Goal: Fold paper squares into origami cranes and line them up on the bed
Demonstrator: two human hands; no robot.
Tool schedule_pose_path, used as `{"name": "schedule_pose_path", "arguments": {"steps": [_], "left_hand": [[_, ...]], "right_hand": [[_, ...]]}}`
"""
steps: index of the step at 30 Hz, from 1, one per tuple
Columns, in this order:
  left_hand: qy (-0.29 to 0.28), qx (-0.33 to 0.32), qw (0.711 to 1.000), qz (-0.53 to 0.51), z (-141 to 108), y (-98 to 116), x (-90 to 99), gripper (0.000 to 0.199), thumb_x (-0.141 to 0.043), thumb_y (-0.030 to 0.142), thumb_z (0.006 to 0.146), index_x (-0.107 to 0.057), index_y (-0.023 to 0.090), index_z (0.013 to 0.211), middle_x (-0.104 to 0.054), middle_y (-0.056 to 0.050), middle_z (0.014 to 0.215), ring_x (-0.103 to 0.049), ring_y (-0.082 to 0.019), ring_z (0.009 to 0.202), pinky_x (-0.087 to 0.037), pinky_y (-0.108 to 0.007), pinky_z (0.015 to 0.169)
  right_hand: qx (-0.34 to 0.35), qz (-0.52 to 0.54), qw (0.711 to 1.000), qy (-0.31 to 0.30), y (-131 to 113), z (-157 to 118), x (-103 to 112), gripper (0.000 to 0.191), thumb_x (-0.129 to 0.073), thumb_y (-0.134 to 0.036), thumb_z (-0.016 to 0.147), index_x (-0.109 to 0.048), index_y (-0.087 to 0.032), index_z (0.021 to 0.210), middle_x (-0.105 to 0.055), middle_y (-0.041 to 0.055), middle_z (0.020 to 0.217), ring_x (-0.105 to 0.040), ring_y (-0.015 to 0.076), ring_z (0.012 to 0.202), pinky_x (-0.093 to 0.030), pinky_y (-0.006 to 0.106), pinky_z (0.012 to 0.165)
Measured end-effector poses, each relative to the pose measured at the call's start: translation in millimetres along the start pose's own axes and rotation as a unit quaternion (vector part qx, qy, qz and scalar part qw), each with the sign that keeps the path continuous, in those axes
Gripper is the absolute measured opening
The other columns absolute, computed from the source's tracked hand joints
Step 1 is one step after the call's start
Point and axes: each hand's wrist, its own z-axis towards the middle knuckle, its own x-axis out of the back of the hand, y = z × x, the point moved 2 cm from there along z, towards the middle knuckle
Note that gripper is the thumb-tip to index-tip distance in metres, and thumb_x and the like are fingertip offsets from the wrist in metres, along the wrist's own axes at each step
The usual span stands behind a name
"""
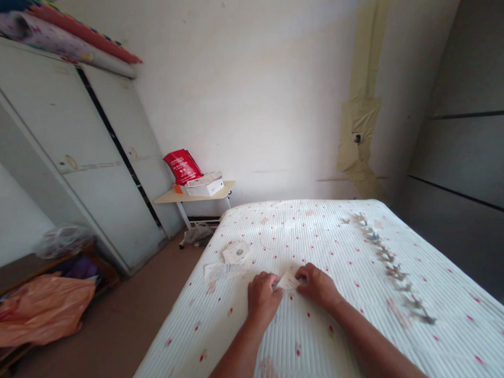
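A small piece of white paper (288,280), seemingly folded, lies low over the bed between my two hands. My left hand (264,296) pinches its left edge with thumb and fingertips. On the opposite side my right hand (317,285) has its fingers closed on the right edge. Left of my hands, several loose printed paper sheets (237,251) overlap on the bedcover. A row of small folded paper figures (397,273), perhaps cranes, runs along the right part of the bed, apart from my right hand.
The bed (304,339) has a white ribbed cover with red spots. Beyond its far left corner stands a small table (170,197) with a red bag (183,166) and a white box (210,188). A grey cabinet (107,143) is at left, near an orange plastic bag (42,311).
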Motion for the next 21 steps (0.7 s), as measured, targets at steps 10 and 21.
{"name": "schedule_pose_path", "arguments": {"steps": [10,21], "left_hand": [[0.037,-0.014,0.998,-0.046,-0.8,-0.8,-2.3,0.018,-0.057,0.015,0.070,-0.062,0.022,0.085,-0.062,0.001,0.088,-0.052,-0.014,0.089,-0.034,-0.025,0.079],[0.084,-0.057,0.993,-0.063,-0.6,-3.7,-7.7,0.016,-0.055,0.010,0.067,-0.059,0.020,0.077,-0.060,0.000,0.080,-0.053,-0.015,0.081,-0.034,-0.026,0.073]], "right_hand": [[0.017,0.018,1.000,0.012,-1.2,-2.1,0.9,0.020,-0.052,-0.011,0.064,-0.060,-0.018,0.080,-0.057,0.0018,0.087,-0.053,0.0117,0.074,-0.033,0.020,0.061],[0.049,0.039,0.998,0.024,-3.7,-3.4,-0.5,0.015,-0.048,-0.006,0.062,-0.056,-0.017,0.068,-0.055,0.0009,0.077,-0.050,0.0102,0.068,-0.033,0.019,0.060]]}}
